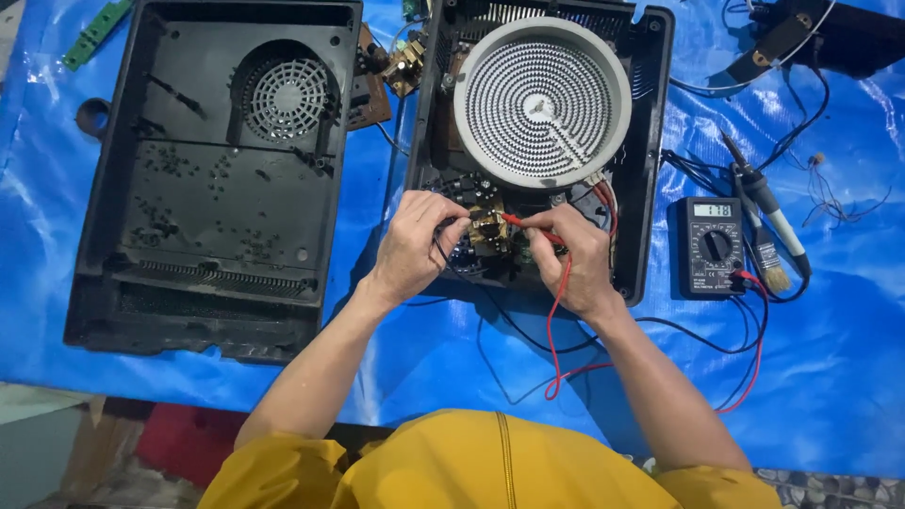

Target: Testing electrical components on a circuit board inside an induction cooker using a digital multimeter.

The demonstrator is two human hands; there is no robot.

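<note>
While the right hand [577, 256] pinches a red probe [528, 224], the left hand [413, 247] grips a black probe [441, 247]. Both tips meet at the circuit board [490, 236] inside the opened cooker [650, 141], below its coil heater [539, 99]. A multimeter [713, 247] lies just right on the blue tarp [830, 358].

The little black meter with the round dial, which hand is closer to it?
The right hand. It is just left of the meter, holding a red probe. The left hand is farther left, past the right hand, holding a black probe.
</note>
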